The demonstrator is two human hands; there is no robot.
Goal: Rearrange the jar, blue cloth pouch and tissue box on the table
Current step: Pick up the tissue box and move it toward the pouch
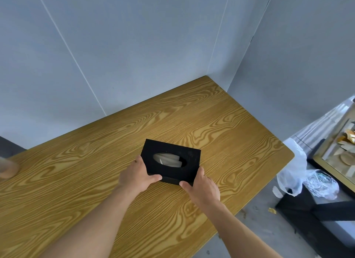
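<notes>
So, two bare forearms reach in from the near edge over the table (221, 123), wood-grain top, yellowish.

Left hand (137, 174) grips the near-left end of the box (172, 159): thumb lies along the near top edge, the other fingers wrap round the left side, mostly hidden. Right hand (203, 186) grips the near-right corner: thumb on the near edge, fingers up the right side. Both hands closed onto the box, one at each end, thumbs pointing toward each other and apart.

Box is black, rectangular, turned at an angle to the table edge, sitting about mid-table, slightly right of centre. Oval slot on top with white tissue (169, 159) showing in it. Can't tell whether the box rests on the top or is lifted just clear.

Far left, at the frame edge, a tan rounded object (8, 168) stands on the table, well apart from the box. Blurred and cut off; might be the jar, can't confirm. Pouch not visible in this view.

Off the right end of the table, lower down: white plastic bag (294, 173) and a crumpled clear wrapper (320, 184) on a dark surface, beside a glass-sided case (338, 152) with scraps inside.

Behind the table, grey panel walls (134, 46) meet in a corner at its far end.
</notes>
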